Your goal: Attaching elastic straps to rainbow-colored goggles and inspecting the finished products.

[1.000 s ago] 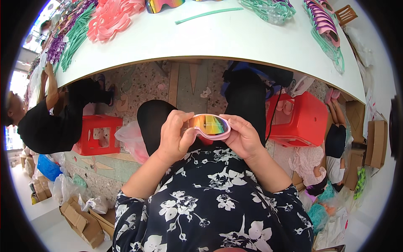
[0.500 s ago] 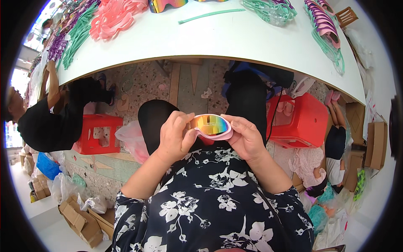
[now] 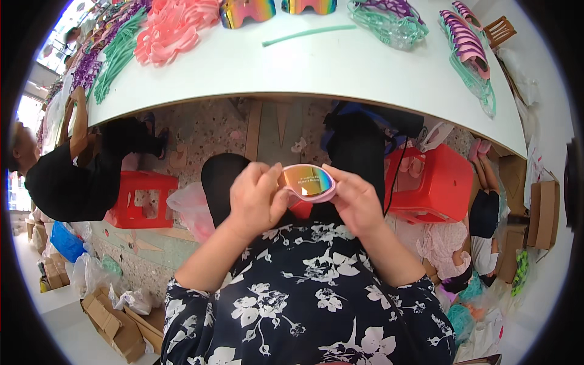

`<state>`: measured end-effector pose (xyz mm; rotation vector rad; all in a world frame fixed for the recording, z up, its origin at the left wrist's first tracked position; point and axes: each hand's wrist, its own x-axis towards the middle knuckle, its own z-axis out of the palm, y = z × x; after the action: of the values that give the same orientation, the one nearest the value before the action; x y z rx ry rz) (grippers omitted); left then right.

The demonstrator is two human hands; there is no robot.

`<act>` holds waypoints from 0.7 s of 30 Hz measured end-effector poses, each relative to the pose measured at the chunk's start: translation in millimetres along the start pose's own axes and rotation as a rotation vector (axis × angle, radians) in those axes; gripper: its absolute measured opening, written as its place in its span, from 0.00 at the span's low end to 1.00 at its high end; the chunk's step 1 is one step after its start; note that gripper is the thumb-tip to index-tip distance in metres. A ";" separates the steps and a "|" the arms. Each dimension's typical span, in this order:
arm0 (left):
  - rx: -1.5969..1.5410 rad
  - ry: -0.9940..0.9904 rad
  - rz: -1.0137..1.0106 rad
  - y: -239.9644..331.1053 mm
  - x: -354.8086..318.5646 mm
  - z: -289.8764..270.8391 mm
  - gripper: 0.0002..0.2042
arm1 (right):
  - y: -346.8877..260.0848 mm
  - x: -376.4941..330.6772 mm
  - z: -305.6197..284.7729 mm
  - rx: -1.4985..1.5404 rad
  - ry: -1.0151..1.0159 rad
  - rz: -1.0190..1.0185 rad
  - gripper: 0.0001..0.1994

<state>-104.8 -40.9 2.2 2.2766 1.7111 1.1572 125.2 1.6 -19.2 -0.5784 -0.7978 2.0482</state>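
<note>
A pair of swim goggles [image 3: 308, 182] with a pink frame and a rainbow-mirrored lens is held between my hands above my lap. My left hand [image 3: 258, 193] pinches its left end between thumb and bent fingers. At the other end, my right hand [image 3: 354, 201] grips the pink edge, thumb along the upper side. The mirrored lens faces up toward me, and its far side is hidden. On the white table [image 3: 292, 70] ahead lie two more mirrored lens pieces [image 3: 247, 11] and a single green strap [image 3: 309, 34].
Coral straps [image 3: 173, 33], green straps [image 3: 120, 58] and purple ones lie at the table's left. Strapped goggles [image 3: 471, 52] are lined up at the right. Red stools [image 3: 429, 185] stand at both sides. A person in black [image 3: 76, 179] sits at left; open cardboard boxes [image 3: 115, 322] lie below.
The goggles have turned slightly, so the lens faces me more fully. My fingers have shifted a little on the frame. The table sits lower in the picture as the view tilts.
</note>
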 end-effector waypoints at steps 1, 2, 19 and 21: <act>0.008 0.015 -0.040 4.5 -2.6 3.8 0.20 | 6.7 -1.8 3.2 -0.112 0.044 -0.055 0.20; 0.017 0.033 -0.059 9.1 -3.6 8.4 0.20 | 12.4 -2.3 3.7 -0.227 0.095 -0.121 0.21; 0.224 0.052 -0.097 12.5 -4.6 35.7 0.20 | 2.7 -5.9 9.5 0.242 0.113 0.073 0.31; 0.220 0.057 -0.105 14.0 -3.9 34.7 0.20 | 5.1 -12.0 12.1 0.311 0.090 0.048 0.31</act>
<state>-73.4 -36.7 -18.1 2.2571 2.0451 1.0717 121.1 -14.6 -13.2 -0.5123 -0.4049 2.1199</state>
